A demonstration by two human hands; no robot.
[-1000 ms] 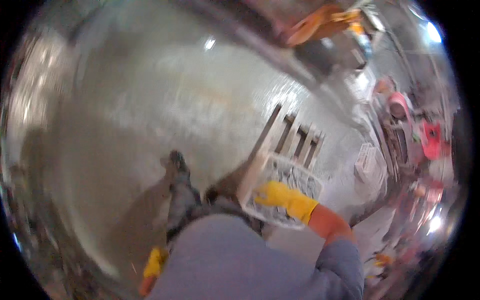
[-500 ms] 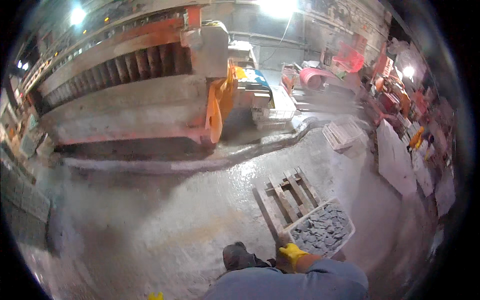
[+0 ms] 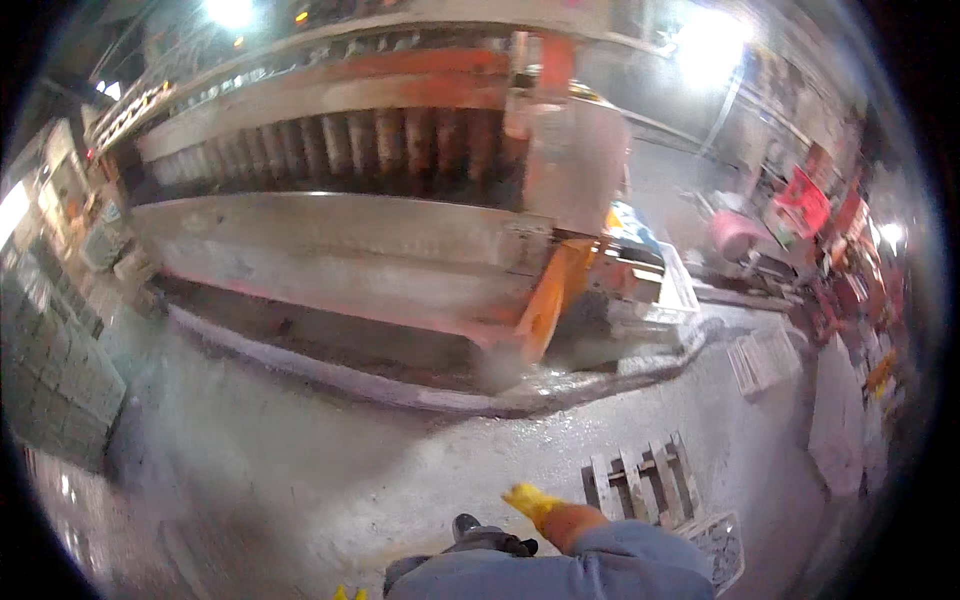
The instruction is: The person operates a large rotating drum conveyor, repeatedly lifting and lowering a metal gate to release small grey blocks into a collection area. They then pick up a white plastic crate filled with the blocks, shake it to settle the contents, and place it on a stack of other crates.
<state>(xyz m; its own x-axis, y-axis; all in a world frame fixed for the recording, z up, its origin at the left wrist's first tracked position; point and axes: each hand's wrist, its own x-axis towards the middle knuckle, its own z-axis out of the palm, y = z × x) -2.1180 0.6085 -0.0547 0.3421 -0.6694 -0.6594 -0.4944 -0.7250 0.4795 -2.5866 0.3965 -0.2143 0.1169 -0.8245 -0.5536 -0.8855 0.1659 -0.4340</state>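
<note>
My right hand (image 3: 533, 503), in a yellow glove, is held out over the wet floor in front of me. Its fingers point left and look loosely extended, with nothing visible in them. Only a sliver of my left hand (image 3: 350, 593), also gloved in yellow, shows at the lower edge; most of it is cut off. To the right of my right arm stands a white crate (image 3: 738, 560) of grey broken pieces, partly hidden by my sleeve. A wooden pallet (image 3: 645, 483) lies just beyond the crate, and my right hand is apart from both.
A long machine (image 3: 340, 245) with a row of rollers stretches across the far side, behind a low raised kerb (image 3: 440, 395). An orange flap (image 3: 555, 300) hangs at its right end. Stacked blocks (image 3: 65, 370) stand left. A white crate (image 3: 763, 360) and leaning slabs (image 3: 837, 420) are right.
My right hand has come away from the crate's corner and moved left. The view has turned left, so machine, pallet and crate sit further right.
</note>
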